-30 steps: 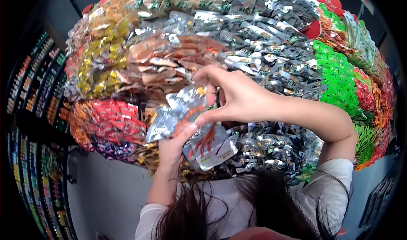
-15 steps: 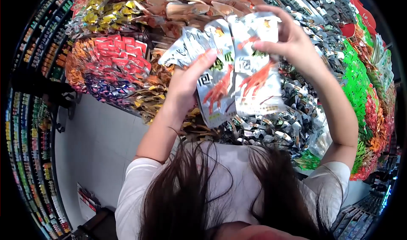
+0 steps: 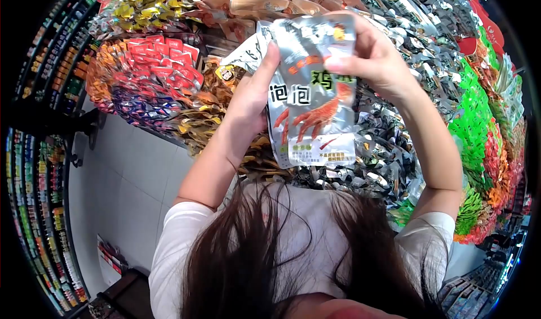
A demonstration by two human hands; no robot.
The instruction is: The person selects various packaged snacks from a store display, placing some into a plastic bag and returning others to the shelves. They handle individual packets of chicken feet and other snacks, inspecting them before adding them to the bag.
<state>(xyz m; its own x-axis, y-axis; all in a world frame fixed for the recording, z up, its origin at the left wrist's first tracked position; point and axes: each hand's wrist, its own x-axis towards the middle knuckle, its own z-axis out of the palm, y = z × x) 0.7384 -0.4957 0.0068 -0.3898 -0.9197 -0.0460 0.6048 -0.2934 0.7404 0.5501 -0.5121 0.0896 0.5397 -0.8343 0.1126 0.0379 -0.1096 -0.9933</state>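
Note:
My left hand (image 3: 252, 93) is closed on silver chicken-feet snack packets (image 3: 278, 128), its thumb lying along their left edge. A whitish packet corner (image 3: 247, 55) with dark lettering sticks out to the left behind that thumb. With thumb in front and fingers behind, my right hand (image 3: 378, 58) pinches the upper right side of another silver chicken-feet packet (image 3: 321, 116). This one overlaps the left-hand packets, covering most of their front. Its face shows large characters and a picture of orange chicken feet. How many packets lie behind it is hidden.
Beneath and beyond my hands spreads a big heap of packets: dark silver ones (image 3: 394, 144), red ones (image 3: 163, 65), yellow ones (image 3: 149, 12) and green ones (image 3: 473, 107). Curved shelves (image 3: 42, 206) line the left side, with grey floor (image 3: 132, 161) between.
The packet in my right hand has moved left, from beside the left-hand packets to lying over them. Both hands keep their hold.

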